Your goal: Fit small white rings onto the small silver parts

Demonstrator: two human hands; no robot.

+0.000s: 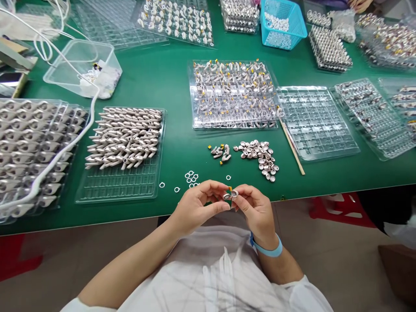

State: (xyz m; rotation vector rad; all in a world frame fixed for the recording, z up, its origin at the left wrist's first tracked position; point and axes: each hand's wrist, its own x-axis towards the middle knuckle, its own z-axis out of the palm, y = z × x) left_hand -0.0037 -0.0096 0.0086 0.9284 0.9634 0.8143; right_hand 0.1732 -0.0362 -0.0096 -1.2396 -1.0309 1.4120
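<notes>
Surface green, laid with clear plastic trays; greyish floor, red stool beyond. Right hand pinches silvery earbud piece, shiny rounded cups, yellow tab, by surface's near edge; left hand curls close, grip unclear.

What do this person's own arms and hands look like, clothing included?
The left hand and right hand are both gloveless. White sleeves leave the forearms bare, and a light blue band circles the right wrist.
</notes>
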